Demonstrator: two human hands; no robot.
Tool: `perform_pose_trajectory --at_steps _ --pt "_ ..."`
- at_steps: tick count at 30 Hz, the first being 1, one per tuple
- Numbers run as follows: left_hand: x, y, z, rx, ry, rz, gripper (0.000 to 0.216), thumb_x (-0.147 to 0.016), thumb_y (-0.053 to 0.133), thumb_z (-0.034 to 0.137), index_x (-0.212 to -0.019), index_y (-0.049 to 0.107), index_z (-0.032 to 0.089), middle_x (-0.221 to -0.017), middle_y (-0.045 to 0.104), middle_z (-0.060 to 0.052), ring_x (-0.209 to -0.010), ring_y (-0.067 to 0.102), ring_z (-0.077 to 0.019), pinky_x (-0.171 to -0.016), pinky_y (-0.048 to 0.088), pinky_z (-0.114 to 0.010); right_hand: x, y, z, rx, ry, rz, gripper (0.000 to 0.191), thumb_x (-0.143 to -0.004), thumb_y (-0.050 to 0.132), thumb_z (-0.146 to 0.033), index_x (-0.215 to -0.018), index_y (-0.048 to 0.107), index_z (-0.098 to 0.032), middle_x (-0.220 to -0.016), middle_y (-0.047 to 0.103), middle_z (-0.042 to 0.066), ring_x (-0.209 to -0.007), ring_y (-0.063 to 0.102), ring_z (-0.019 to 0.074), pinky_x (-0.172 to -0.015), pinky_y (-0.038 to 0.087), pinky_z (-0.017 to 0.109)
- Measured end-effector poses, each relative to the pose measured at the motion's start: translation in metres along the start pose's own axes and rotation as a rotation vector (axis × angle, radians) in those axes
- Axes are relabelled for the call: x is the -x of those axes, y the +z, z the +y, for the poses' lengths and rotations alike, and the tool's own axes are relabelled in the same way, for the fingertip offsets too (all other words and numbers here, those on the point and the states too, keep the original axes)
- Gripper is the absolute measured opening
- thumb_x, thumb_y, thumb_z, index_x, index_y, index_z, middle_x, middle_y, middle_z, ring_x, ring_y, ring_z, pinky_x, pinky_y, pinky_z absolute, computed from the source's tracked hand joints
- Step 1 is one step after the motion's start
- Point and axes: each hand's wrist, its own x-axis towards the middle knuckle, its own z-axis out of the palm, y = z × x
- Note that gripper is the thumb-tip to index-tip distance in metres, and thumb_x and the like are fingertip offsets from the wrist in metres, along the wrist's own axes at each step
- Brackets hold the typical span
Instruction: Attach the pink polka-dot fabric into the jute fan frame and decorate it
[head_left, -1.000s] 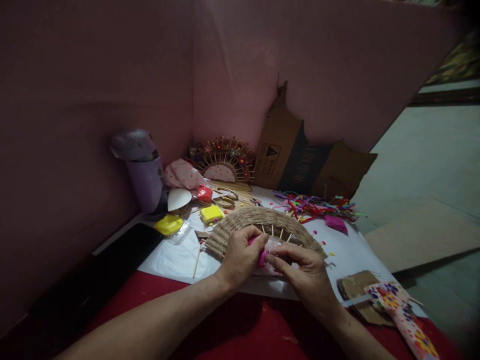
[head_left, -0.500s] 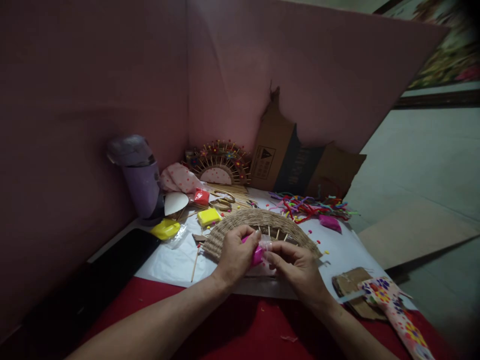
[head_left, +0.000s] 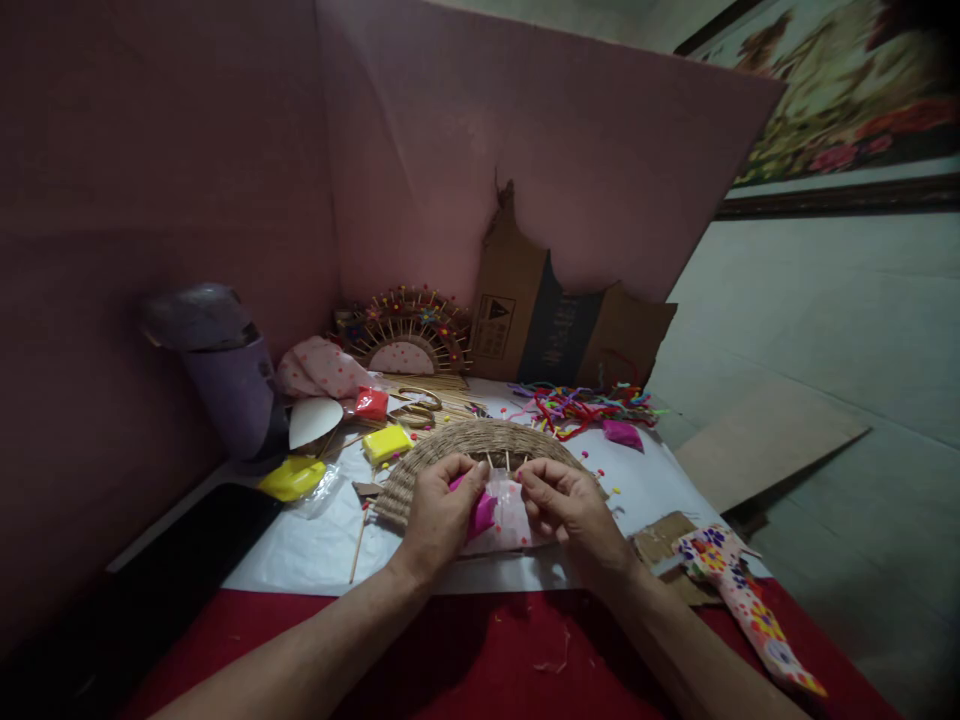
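My left hand is closed round a bright pink packet of modelling clay, its clear wrapper standing out to the right. Level with it, my right hand pinches thumb and forefinger together. What lies in that pinch is too small to make out. Both hands are over a half-round fan-shaped piece with a woven straw rim, thin sticks and a dotted cloth centre. The hands cover part of it.
Behind lie a yellow clay packet, a red packet, scissors and pipe cleaners. A purple bottle and black slab stand left. A flowered cloth-covered handle lies right; torn cardboard leans behind.
My hands have come apart, with the right one now away from the pink clay packet that stays in the left. The view has swung right, so everything sits further left.
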Motion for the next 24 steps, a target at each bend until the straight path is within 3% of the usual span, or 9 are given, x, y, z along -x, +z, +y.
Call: perform_pose_trajectory --at_steps 6,14,20,24 --pt "-0.0005 -0.0005 0.0023 0.028 -0.013 0.017 0.027 -0.075 0.058 0.037 -0.061 0.054 0.015 -0.055 0.045 0.004 -0.052 0.038 -0.0088 -0.048 0.032 -0.02 0.0014 0.0053 -0.0004 0.076 -0.058 0.026 0.035 -0.072 0.066 -0.048 -0.074 0.058 -0.014 -0.053 0.054 -0.004 -0.037 0.041 0.0031 -0.037 0.032 0.016" --pt "-0.0017 -0.003 0.0002 0.083 -0.042 0.045 0.027 -0.073 0.062 0.038 -0.062 0.054 0.015 -0.054 0.046 0.004 -0.049 0.037 -0.008 -0.043 0.031 -0.018 -0.0008 0.0038 0.0037 -0.076 -0.042 0.049 0.033 -0.066 0.074 -0.041 -0.065 0.053 -0.015 -0.049 0.051 -0.006 -0.038 0.043 0.0037 -0.037 0.035 0.015" --pt "-0.0009 -0.0025 0.0023 0.023 -0.009 0.043 0.029 -0.074 0.061 0.039 -0.06 0.055 0.015 -0.053 0.045 0.005 -0.05 0.036 -0.0078 -0.044 0.03 -0.018 -0.0025 0.0036 0.0018 -0.074 -0.066 0.128 0.031 -0.069 0.071 -0.04 -0.082 0.064 -0.013 -0.065 0.061 -0.001 -0.045 0.05 0.0047 -0.041 0.041 0.016" --pt "0.0009 -0.0022 0.0057 -0.011 0.01 0.04 0.027 -0.074 0.061 0.037 -0.06 0.056 0.014 -0.053 0.046 0.004 -0.051 0.038 -0.0085 -0.047 0.032 -0.018 -0.0023 0.0034 0.0003 -0.063 -0.081 0.13 0.029 -0.064 0.075 -0.035 -0.079 0.064 -0.013 -0.061 0.064 0.0 -0.046 0.054 0.0064 -0.045 0.045 0.017"
